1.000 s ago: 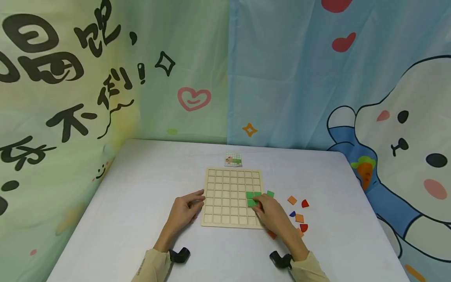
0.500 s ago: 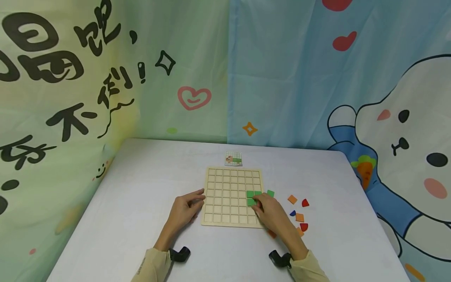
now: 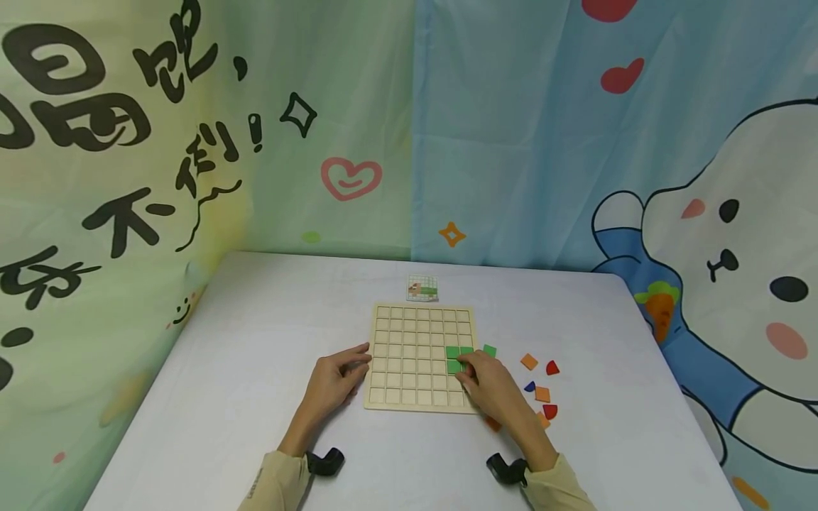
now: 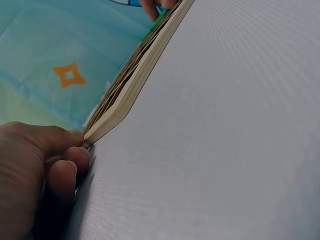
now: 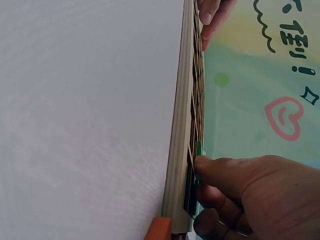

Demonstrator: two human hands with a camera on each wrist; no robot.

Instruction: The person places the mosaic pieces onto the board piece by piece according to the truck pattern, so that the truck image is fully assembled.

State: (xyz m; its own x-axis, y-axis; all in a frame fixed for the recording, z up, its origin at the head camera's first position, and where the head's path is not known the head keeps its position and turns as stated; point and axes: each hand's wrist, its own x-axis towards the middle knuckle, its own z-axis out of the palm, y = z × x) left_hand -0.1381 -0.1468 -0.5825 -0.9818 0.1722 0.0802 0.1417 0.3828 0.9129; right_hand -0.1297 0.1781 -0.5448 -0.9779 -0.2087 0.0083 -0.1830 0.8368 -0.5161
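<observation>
A pale wooden grid board (image 3: 409, 358) lies flat on the white table. At its left edge my left hand (image 3: 335, 376) rests with its fingertips against the wood; the left wrist view puts those fingertips (image 4: 75, 139) right at the board's end. My right hand (image 3: 492, 383) reaches over the right side of the board. Its thumb and fingers pinch at a green square tile (image 5: 199, 148), which they mostly cover. Green tiles (image 3: 453, 353) sit in neighbouring cells beside these fingertips. One more green tile (image 3: 490, 350) lies just off the board's right edge.
Loose pieces lie right of the board: orange squares (image 3: 529, 362), red rounded pieces (image 3: 552, 368) and a small blue piece (image 3: 530, 387). Behind the board is a small picture card (image 3: 422, 289) with a grid pattern. Printed curtains (image 3: 511, 142) hang behind the table.
</observation>
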